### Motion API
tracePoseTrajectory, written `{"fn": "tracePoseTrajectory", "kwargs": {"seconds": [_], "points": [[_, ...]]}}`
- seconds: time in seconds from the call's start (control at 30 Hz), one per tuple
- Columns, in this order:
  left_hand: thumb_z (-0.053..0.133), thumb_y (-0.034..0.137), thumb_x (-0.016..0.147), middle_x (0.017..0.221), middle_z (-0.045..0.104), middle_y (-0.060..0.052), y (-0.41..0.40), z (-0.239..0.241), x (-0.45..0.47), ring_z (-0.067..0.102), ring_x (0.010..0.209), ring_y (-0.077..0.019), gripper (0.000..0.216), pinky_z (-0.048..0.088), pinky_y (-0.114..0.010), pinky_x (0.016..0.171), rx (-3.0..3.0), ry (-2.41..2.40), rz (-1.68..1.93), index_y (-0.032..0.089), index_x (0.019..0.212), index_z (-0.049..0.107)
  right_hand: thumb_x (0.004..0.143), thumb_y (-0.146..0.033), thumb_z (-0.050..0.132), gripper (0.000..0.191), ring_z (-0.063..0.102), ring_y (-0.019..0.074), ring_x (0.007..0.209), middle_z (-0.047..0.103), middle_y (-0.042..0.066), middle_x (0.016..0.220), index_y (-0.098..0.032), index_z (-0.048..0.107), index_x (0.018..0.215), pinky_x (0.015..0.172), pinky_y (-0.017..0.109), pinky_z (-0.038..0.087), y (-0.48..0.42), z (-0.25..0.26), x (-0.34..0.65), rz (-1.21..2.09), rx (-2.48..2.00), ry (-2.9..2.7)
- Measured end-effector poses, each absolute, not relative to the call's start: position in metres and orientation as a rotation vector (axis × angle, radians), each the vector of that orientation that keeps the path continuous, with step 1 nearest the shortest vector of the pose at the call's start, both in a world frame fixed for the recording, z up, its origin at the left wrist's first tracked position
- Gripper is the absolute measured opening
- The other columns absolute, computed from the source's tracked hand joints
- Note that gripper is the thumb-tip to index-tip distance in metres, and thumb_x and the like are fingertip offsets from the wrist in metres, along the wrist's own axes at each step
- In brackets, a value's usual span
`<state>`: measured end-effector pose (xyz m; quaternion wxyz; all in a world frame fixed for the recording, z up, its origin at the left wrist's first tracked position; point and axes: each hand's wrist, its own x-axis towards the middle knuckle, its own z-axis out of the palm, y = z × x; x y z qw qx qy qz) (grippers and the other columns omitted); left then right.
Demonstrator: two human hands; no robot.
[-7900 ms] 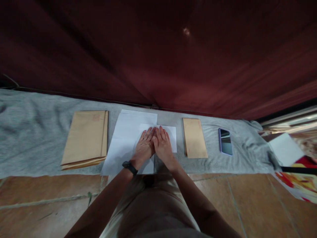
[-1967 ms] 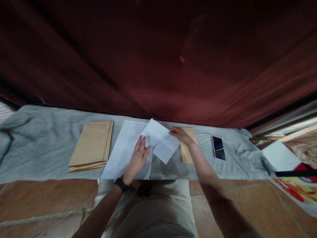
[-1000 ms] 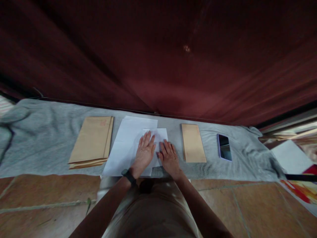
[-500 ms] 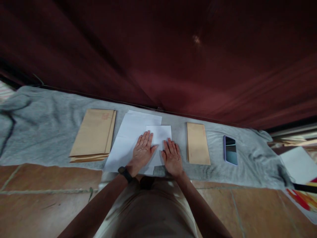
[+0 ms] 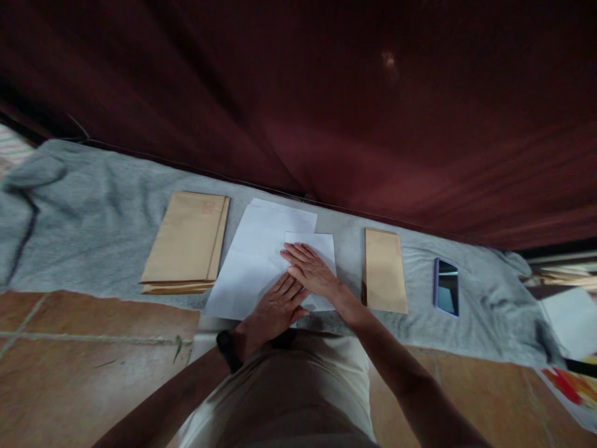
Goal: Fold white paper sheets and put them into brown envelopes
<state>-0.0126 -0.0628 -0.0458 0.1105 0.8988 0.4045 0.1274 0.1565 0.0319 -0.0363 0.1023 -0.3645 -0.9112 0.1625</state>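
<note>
A folded sheet of white paper [image 5: 311, 239] lies over the right part of a stack of larger white sheets [image 5: 252, 249]. Across its left edge rests my right hand [image 5: 311, 269], flat with fingers stretched to the left. Just below it, my left hand [image 5: 280, 305] lies with fingers extended, its fingertips touching or partly under the right hand. A dark watch [image 5: 227, 348] is on my left wrist. Neither hand grips anything. The hands cover much of the folded sheet's left edge.
To the left lies a stack of large brown envelopes [image 5: 186, 239]; to the right, smaller brown envelopes [image 5: 385, 270]. A phone [image 5: 447, 287] sits farther right. Everything rests on a grey cloth [image 5: 116, 205]. A dark red surface [image 5: 326, 124] rises behind it.
My right hand has swung left across the folded sheet, toward its left edge. My left hand has moved down and nearer to me. The view has shifted slightly.
</note>
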Motion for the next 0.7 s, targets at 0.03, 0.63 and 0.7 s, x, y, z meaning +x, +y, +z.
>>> {"fn": "tracePoseTrajectory", "kwargs": {"seconds": [0.03, 0.63, 0.7], "points": [[0.053, 0.051, 0.099, 0.151, 0.056, -0.012, -0.063, -0.045, -0.013, 0.045, 0.146, -0.0302, 0.055, 0.027, -0.050, 0.125, 2.636, 1.181, 0.368, 0.022, 0.146, 0.055, 0.108, -0.033, 0.041, 0.047, 0.029, 0.0165, 0.155, 0.037, 0.002, 0.165, -0.023, 0.046, 0.153, 0.130, 0.041, 0.023, 0.036, -0.040, 0.154, 0.464, -1.082, -2.711], [0.054, 0.057, 0.097, 0.165, 0.038, -0.010, -0.093, -0.045, -0.023, 0.027, 0.156, -0.0281, 0.075, 0.020, -0.049, 0.126, 2.644, 0.988, 0.297, 0.021, 0.160, 0.033, 0.108, -0.035, 0.038, 0.054, 0.027, 0.0214, 0.156, 0.028, 0.004, 0.168, -0.019, 0.036, 0.159, 0.131, 0.046, 0.018, 0.073, -0.049, 0.143, 0.303, -1.282, -2.687], [0.053, 0.058, 0.098, 0.165, 0.039, -0.010, -0.093, -0.045, -0.023, 0.027, 0.156, -0.0279, 0.075, 0.020, -0.049, 0.127, 2.654, 0.979, 0.307, 0.021, 0.159, 0.033, 0.108, -0.036, 0.039, 0.055, 0.025, 0.0212, 0.157, 0.028, 0.005, 0.168, -0.018, 0.035, 0.160, 0.131, 0.045, 0.018, 0.068, -0.045, 0.144, 0.316, -1.289, -2.666]]}}
